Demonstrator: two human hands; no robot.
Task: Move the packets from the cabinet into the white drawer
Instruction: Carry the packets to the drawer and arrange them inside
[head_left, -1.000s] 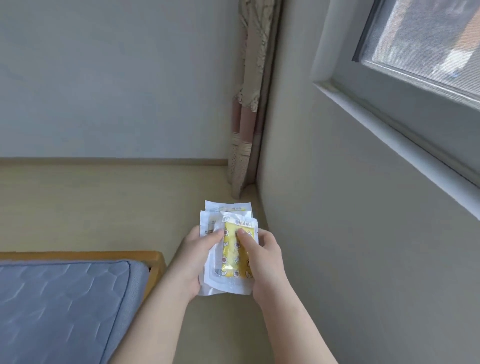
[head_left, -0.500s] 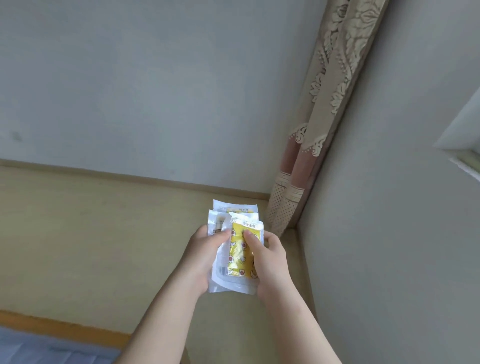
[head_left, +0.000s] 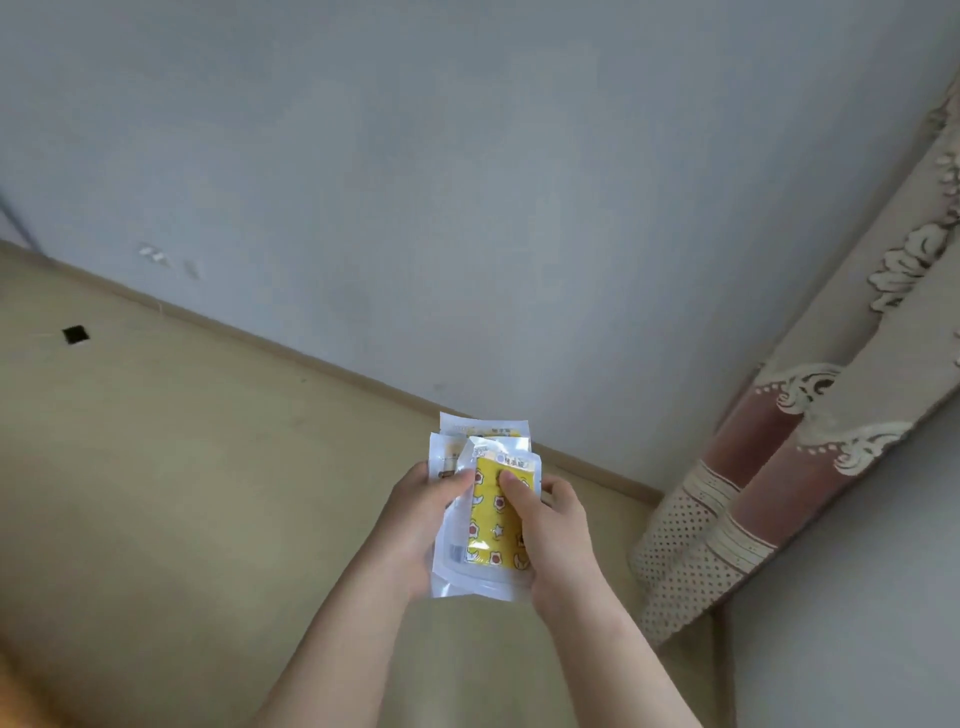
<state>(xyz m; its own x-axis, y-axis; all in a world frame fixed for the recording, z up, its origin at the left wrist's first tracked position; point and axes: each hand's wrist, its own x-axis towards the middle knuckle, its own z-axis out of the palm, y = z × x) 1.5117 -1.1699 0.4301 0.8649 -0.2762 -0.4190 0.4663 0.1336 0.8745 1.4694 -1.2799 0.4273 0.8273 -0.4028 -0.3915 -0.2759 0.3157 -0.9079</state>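
Holding stacked packets (head_left: 490, 527) between left hand (head_left: 415, 519) and right hand (head_left: 557, 538).

Beige floor (head_left: 208, 493), small dark square (head_left: 75, 334), curtain hem (head_left: 691, 571) at right

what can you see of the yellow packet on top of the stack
The yellow packet is a flat plastic pouch with clear sealed edges, a yellow panel printed with small red and white shapes, and a white label at its top. It lies face up on a fanned stack of white packets, top pointing away from the person. The right hand presses its front with the thumb; the thumb of the left hand touches its left edge.
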